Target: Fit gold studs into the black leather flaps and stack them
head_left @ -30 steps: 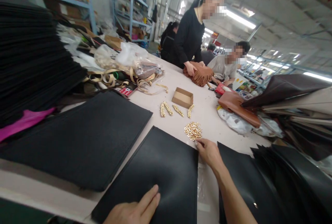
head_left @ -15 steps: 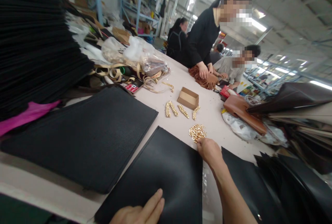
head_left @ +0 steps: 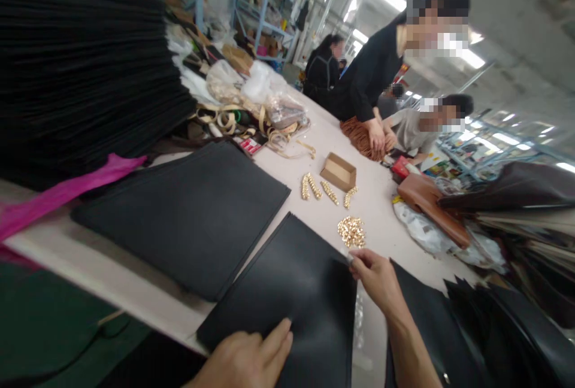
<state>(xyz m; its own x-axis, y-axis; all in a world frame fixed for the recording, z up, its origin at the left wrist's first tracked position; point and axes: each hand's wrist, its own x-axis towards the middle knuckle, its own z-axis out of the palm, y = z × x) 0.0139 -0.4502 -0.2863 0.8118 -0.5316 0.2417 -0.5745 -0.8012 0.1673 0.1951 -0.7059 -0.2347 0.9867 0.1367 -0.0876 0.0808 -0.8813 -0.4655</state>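
My left hand [head_left: 256,352] lies on the front black leather panel [head_left: 291,274], fingers stretched out and pressed flat on it. At that panel's far right corner, my right hand [head_left: 375,274] is closed in a pinch on a small shiny piece [head_left: 349,258], too small to name. Just beyond those fingertips is a loose pile of small gold metal fittings [head_left: 352,232]. Farther back, several rows of gold fittings [head_left: 329,192] lie in front of an open cardboard box [head_left: 338,170]. Another stack of black leather panels [head_left: 188,214] lies to the left.
A tall stack of black sheets [head_left: 81,70] with a pink cloth [head_left: 81,187] rises at left. Straps and plastic bags [head_left: 265,91] lie behind. On the right are black pieces [head_left: 431,322] and a brown leather item [head_left: 431,208]. Across the table, a person [head_left: 368,76] handles brown fringed material [head_left: 359,136].
My right hand has drawn back slightly from the gold pile to the panel's corner, with a small shiny piece in its fingertips. My left hand stays on the panel. The view has shifted left.
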